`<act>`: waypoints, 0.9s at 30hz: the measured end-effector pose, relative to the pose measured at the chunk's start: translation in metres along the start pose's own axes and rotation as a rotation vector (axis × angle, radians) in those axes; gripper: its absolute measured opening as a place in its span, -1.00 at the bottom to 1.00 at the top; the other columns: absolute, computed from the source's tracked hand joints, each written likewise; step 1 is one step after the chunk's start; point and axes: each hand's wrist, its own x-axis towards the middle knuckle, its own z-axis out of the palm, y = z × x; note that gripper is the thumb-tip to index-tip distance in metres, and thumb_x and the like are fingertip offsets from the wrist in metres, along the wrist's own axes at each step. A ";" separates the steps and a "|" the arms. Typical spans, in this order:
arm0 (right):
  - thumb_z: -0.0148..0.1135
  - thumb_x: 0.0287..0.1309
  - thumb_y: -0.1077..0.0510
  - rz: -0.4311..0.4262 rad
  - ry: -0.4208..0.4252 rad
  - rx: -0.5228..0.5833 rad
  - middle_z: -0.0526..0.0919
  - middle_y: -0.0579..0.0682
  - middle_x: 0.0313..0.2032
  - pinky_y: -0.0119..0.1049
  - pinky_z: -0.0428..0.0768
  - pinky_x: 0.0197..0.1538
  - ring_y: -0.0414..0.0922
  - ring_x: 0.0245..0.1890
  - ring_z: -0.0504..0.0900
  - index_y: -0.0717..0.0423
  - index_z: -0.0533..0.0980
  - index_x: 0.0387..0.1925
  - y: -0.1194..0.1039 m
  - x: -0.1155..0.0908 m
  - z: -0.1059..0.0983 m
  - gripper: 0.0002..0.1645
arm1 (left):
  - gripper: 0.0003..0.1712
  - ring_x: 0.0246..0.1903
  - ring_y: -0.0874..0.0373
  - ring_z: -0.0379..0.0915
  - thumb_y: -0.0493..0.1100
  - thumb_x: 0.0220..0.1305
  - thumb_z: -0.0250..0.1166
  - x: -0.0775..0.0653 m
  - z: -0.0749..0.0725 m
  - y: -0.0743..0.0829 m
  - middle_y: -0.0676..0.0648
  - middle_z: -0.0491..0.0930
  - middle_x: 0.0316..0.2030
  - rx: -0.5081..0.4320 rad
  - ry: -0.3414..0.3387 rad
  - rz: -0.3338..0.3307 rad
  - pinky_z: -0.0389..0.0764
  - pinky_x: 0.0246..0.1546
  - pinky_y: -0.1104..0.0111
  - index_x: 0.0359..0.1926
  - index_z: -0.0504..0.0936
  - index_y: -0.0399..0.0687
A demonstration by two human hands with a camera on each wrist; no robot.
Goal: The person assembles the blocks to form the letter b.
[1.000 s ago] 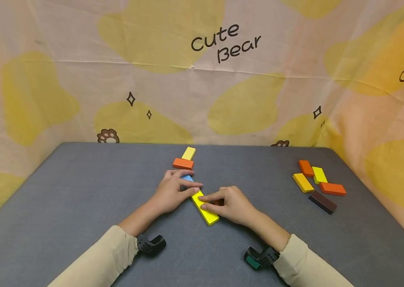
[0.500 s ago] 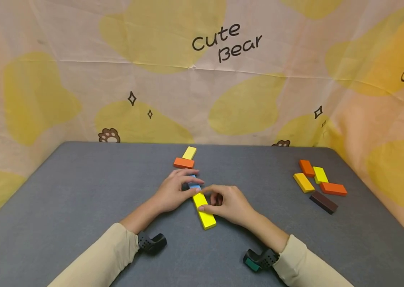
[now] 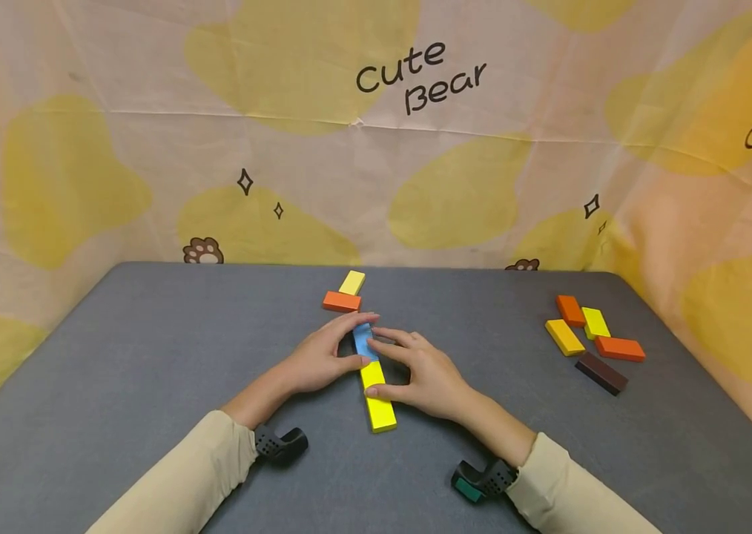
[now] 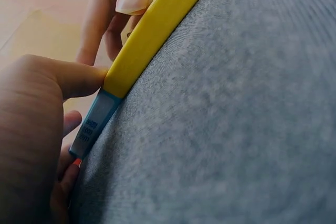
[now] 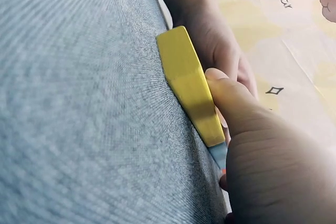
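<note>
In the head view, a blue block (image 3: 363, 340) lies end to end with a long yellow strip (image 3: 380, 404). I cannot tell whether the yellow is one block or more. My left hand (image 3: 319, 356) spans the blue block, its thumb at the blue-yellow joint and index finger by the far end. The left wrist view shows that thumb touching the yellow end (image 4: 126, 72) above the blue block (image 4: 94, 121). My right hand (image 3: 432, 374) lays its thumb on the yellow strip; its extended fingers reach the blue block's right side. The right wrist view shows the thumb against the yellow strip (image 5: 189, 82).
Beyond my left hand lie an orange block (image 3: 342, 301) and a pale yellow block (image 3: 352, 282). At the right of the grey table (image 3: 116, 371) sit several loose blocks, among them a dark brown block (image 3: 601, 373) and an orange one (image 3: 620, 348). A patterned cloth (image 3: 322, 185) hangs behind.
The yellow strip's near end has swung left, and the blue block shows more fully, turned into line with it. My right fingers have moved from the yellow strip to the blue block's side and straightened.
</note>
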 end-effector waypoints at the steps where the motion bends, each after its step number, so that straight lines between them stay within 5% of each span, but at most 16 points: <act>1: 0.40 0.14 -0.28 -0.009 -0.009 -0.006 0.40 -0.16 0.45 -0.16 0.59 0.00 -0.07 0.27 0.47 -0.21 0.41 0.42 0.000 0.000 0.000 -0.16 | -0.26 0.57 0.00 0.05 -0.03 0.36 0.34 0.000 0.000 0.000 0.08 0.22 0.53 -0.008 -0.005 -0.006 0.12 0.51 -0.17 0.50 0.29 0.31; 8: 0.36 0.18 -0.28 -0.043 -0.025 -0.023 0.46 -0.20 0.41 -0.32 0.51 -0.10 -0.15 0.17 0.49 -0.17 0.46 0.38 0.000 0.000 0.001 -0.24 | -0.29 0.57 -0.01 0.05 -0.10 0.32 0.37 -0.001 0.001 -0.001 0.02 0.24 0.53 -0.069 0.030 0.029 0.11 0.51 -0.17 0.45 0.38 0.15; 13: 0.35 0.18 -0.30 -0.021 -0.035 -0.014 0.46 -0.20 0.41 -0.28 0.54 -0.06 -0.15 0.16 0.50 -0.17 0.44 0.39 -0.001 0.000 0.002 -0.21 | -0.54 0.39 -0.06 0.34 -0.27 0.30 0.31 0.003 0.000 -0.005 -0.09 0.50 0.33 -0.103 0.275 0.043 0.34 0.40 -0.11 0.22 0.60 -0.05; 16: 0.37 0.17 -0.30 -0.012 -0.030 -0.015 0.46 -0.21 0.41 -0.25 0.56 0.00 -0.16 0.17 0.49 -0.17 0.44 0.40 -0.002 0.000 0.001 -0.20 | -0.65 0.20 -0.09 0.44 -0.27 0.30 0.27 0.008 -0.003 -0.006 -0.14 0.58 0.18 -0.065 0.481 -0.038 0.47 0.22 -0.03 0.09 0.67 -0.08; 19: 0.38 0.16 -0.28 -0.015 -0.018 -0.020 0.46 -0.20 0.41 -0.20 0.58 0.03 -0.15 0.19 0.49 -0.15 0.45 0.39 -0.002 0.000 -0.001 -0.20 | -0.61 0.12 -0.12 0.41 -0.10 0.33 0.30 0.014 -0.008 -0.009 -0.17 0.56 0.16 -0.001 0.587 -0.194 0.40 0.16 -0.02 0.14 0.64 -0.07; 23: 0.38 0.17 -0.27 -0.022 -0.014 -0.026 0.45 -0.21 0.42 -0.19 0.58 0.04 -0.14 0.20 0.49 -0.16 0.47 0.37 -0.002 -0.001 -0.003 -0.23 | -0.42 0.11 -0.15 0.35 0.16 0.34 0.29 0.024 -0.012 -0.013 -0.18 0.55 0.15 0.071 0.592 -0.372 0.24 0.19 -0.08 0.24 0.56 -0.05; 27: 0.35 0.19 -0.29 -0.032 -0.034 -0.022 0.44 -0.21 0.43 -0.19 0.58 0.06 -0.14 0.22 0.48 -0.18 0.48 0.36 -0.003 -0.001 -0.002 -0.25 | -0.36 0.07 -0.14 0.35 0.26 0.30 0.31 0.031 -0.012 -0.017 -0.16 0.60 0.07 0.119 0.587 -0.432 0.17 0.21 -0.09 0.20 0.55 -0.06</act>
